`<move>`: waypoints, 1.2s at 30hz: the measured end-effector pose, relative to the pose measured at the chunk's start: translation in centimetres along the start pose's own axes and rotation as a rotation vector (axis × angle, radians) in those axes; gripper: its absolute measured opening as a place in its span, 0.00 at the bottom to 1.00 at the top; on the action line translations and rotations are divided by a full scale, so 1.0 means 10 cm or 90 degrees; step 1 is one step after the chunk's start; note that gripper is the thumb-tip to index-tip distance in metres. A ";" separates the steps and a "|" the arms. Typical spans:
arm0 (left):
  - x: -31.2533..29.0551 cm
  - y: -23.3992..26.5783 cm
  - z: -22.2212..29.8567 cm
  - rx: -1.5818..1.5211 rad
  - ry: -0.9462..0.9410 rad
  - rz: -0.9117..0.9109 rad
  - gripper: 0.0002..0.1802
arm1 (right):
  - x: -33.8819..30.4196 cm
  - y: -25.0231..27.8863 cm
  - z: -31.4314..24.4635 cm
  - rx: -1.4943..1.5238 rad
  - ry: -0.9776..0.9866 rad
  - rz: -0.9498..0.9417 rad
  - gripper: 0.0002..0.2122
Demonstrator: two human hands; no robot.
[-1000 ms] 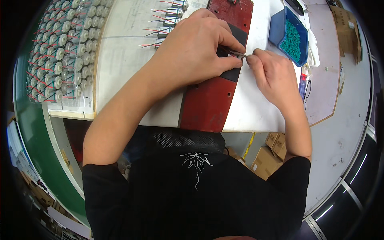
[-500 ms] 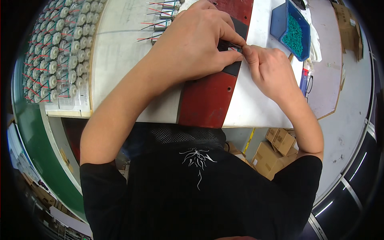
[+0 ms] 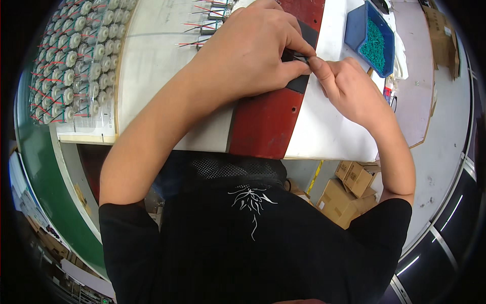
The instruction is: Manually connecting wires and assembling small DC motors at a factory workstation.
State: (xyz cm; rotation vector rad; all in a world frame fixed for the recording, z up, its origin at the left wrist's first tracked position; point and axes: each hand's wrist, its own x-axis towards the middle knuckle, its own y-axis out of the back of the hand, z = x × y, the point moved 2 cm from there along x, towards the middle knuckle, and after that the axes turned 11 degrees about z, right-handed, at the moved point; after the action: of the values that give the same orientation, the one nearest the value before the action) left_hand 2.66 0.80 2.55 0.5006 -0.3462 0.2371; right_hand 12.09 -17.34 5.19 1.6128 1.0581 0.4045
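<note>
Over the black pad (image 3: pixel 298 83) on a red board (image 3: pixel 266 121), my left hand (image 3: pixel 253 50) is closed, thumb and forefinger pinching a small dark part with a thin light end (image 3: pixel 302 58). My fingers hide most of this part, so its kind cannot be made out. At its right end, my right hand (image 3: pixel 352 88) has thumb and forefinger pressed together, touching my left fingertips. Whatever lies in that right pinch is too small to name. Left of my left hand, several small motor-like parts with red and dark wires (image 3: pixel 205 33) lie in a row on the white table.
Clear plastic trays (image 3: pixel 76 66) full of white round-ended parts with red and green wires stand at the left. To the right is a blue bin (image 3: pixel 357 35) holding small green pieces (image 3: pixel 373 48). Cardboard boxes (image 3: pixel 344 200) sit below the table's near edge.
Both hands stay together at the small part, having shifted only slightly right in the picture. The view itself has moved a little. My right hand is turned slightly differently.
</note>
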 end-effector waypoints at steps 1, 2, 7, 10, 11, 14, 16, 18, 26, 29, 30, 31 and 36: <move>-0.03 0.00 0.00 0.046 -0.111 0.066 0.12 | 0.01 0.01 -0.01 -0.024 0.001 0.004 0.34; -0.05 0.00 0.01 0.092 -0.223 0.132 0.12 | 0.02 0.01 0.00 -0.026 0.001 0.006 0.34; -0.11 -0.02 0.00 0.141 -0.338 0.215 0.13 | 0.06 0.03 0.14 0.067 0.015 -0.001 0.34; -0.11 -0.02 0.00 0.144 -0.338 0.217 0.13 | 0.07 0.06 0.17 0.142 0.000 -0.044 0.35; -0.11 -0.02 -0.01 0.146 -0.337 0.215 0.13 | 0.08 0.07 0.15 0.136 0.007 -0.050 0.35; -0.12 0.00 -0.01 0.133 -0.333 0.211 0.13 | 0.11 0.10 0.10 0.126 0.020 -0.064 0.36; -0.11 0.01 -0.02 0.123 -0.329 0.207 0.13 | 0.13 0.12 0.09 0.067 0.027 -0.058 0.36; -0.10 0.00 -0.02 0.095 -0.317 0.194 0.13 | 0.13 0.11 0.09 0.040 0.026 -0.058 0.36; -0.02 0.00 -0.02 0.022 -0.017 0.004 0.13 | 0.10 0.06 0.12 0.040 0.051 -0.030 0.36; -0.07 -0.01 -0.04 0.065 -0.119 0.072 0.13 | 0.10 0.09 0.17 0.111 0.004 -0.177 0.36; -0.09 -0.02 -0.03 0.100 -0.220 0.136 0.13 | 0.11 0.11 0.17 0.109 0.006 -0.176 0.36; -0.12 -0.01 0.01 0.134 -0.318 0.198 0.13 | 0.09 0.11 0.17 0.108 -0.006 -0.167 0.37; -0.05 -0.01 0.00 0.080 -0.033 -0.013 0.12 | 0.06 0.08 0.12 0.090 -0.034 -0.135 0.36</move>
State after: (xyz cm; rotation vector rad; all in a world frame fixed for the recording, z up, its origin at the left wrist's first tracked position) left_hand 2.28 0.63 2.28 0.6345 -0.3778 0.2267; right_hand 13.57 -17.57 5.33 1.6053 1.2245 0.1467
